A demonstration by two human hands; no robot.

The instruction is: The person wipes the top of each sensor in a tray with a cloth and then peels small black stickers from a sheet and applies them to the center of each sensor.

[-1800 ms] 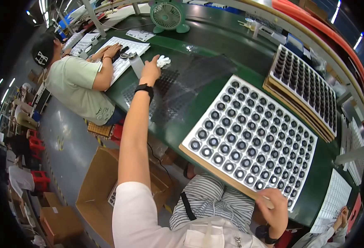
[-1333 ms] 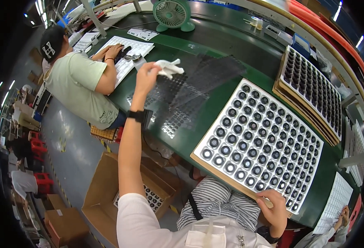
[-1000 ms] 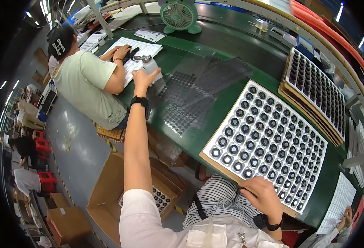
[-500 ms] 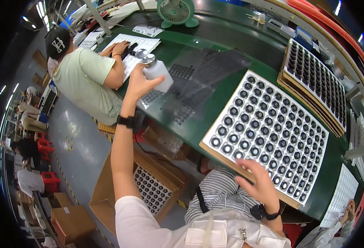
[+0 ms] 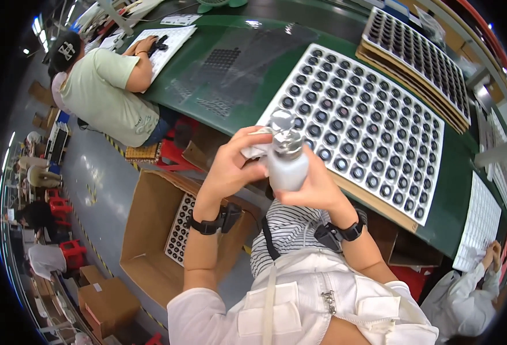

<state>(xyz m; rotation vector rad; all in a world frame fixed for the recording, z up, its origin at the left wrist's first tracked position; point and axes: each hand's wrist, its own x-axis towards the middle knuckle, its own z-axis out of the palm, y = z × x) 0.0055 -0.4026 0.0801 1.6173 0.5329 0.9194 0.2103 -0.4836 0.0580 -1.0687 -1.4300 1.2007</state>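
A translucent white dispenser bottle [image 5: 289,172] with a shiny metal top stands tilted in front of my chest. My right hand [image 5: 321,187] is wrapped round its body, thumb across the near side. The round metal lid [image 5: 282,119] is raised above the collar. Beside the bottle, my left hand [image 5: 233,167] is curled with a crumpled white wipe [image 5: 256,150] between thumb and fingers, against the bottle's left side. Whether it is cloth or paper I cannot tell. Just beyond lies a white tray [image 5: 310,50] filled with rows of black round lens-like parts.
Stacked trays [image 5: 417,69] of similar parts stand at the far right on the green table [image 5: 230,123]. Clear plastic sheets [image 5: 253,57] lie left of the tray. An open carton [image 5: 144,230] sits low at left. A co-worker [image 5: 109,86] sits at left, another person [image 5: 466,299] at right.
My left hand has come back from the far left with the bottle, which is now in my right hand. Both hands have met before my chest, and a white wipe shows in my left.
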